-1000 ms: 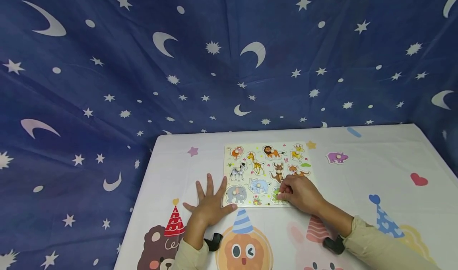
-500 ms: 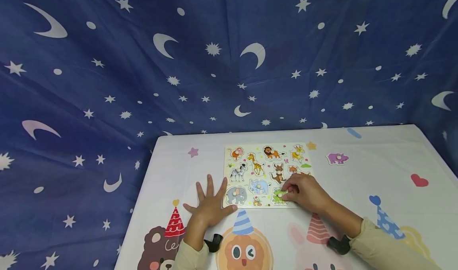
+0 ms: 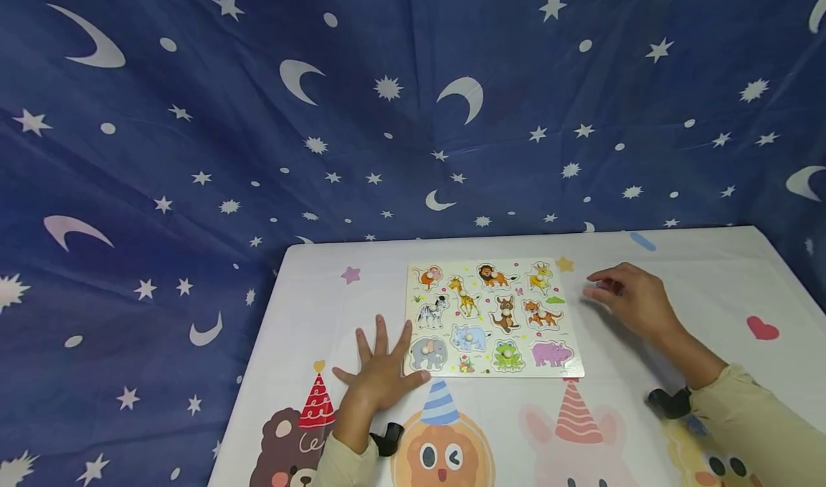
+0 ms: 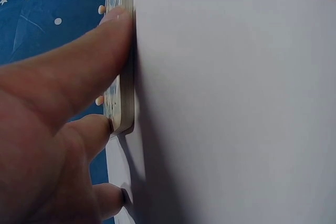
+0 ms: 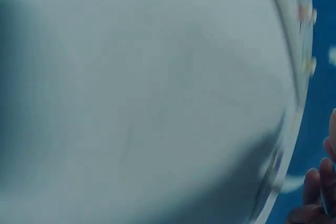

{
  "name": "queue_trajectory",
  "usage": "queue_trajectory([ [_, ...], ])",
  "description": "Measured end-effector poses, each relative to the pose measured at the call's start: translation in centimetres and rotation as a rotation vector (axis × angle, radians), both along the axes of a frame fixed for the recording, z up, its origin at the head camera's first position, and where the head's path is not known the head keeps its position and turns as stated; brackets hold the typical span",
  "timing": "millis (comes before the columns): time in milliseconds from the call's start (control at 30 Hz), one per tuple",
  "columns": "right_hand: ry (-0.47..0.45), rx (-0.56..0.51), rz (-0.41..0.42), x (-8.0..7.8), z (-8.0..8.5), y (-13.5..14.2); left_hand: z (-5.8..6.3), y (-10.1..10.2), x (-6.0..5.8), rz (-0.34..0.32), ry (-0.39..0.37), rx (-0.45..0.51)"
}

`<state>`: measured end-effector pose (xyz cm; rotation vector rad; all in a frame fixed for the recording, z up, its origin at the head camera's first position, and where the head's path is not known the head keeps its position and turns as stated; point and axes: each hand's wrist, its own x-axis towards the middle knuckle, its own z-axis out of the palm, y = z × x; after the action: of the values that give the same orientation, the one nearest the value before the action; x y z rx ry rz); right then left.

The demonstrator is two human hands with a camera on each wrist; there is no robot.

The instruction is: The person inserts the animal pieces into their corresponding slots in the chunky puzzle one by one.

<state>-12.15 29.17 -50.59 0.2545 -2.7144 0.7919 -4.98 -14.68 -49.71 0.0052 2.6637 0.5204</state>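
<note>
A pale wooden animal knob puzzle board lies on the table, holding several animal pieces, among them a green frog piece. A purple hippo picture shows in its lower right corner. My left hand lies spread at the board's left front corner; in the left wrist view, its thumb touches the board edge. Right of the board, my right hand hovers with its thumb and fingers apart. Below it, the right wrist view shows a blurred purplish flat piece on the table, hidden by the hand in the head view.
The white tablecloth has printed cartoon animals, stars and a red heart. Behind the table hangs a dark blue curtain with moons and stars. A black wrist mount sits at the right sleeve, another at the left.
My right hand has let go of the frog piece and moved right and away from me, over where the hippo piece lay. My left hand has stayed at the board's corner.
</note>
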Motion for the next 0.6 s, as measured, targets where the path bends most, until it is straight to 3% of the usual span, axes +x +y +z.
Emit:
queue_trajectory([
  [133,-0.105,0.035,-0.081,-0.7,-0.3,2.8,-0.2,0.0,-0.1,-0.001,-0.003,-0.003],
  [267,-0.171,0.065,-0.076,-1.1,-0.7,4.5,-0.3,0.0,-0.1,-0.001,-0.005,-0.009],
  [600,-0.298,0.013,-0.105,-1.5,-2.0,5.4,-0.5,0.0,-0.2,-0.002,-0.005,-0.01],
])
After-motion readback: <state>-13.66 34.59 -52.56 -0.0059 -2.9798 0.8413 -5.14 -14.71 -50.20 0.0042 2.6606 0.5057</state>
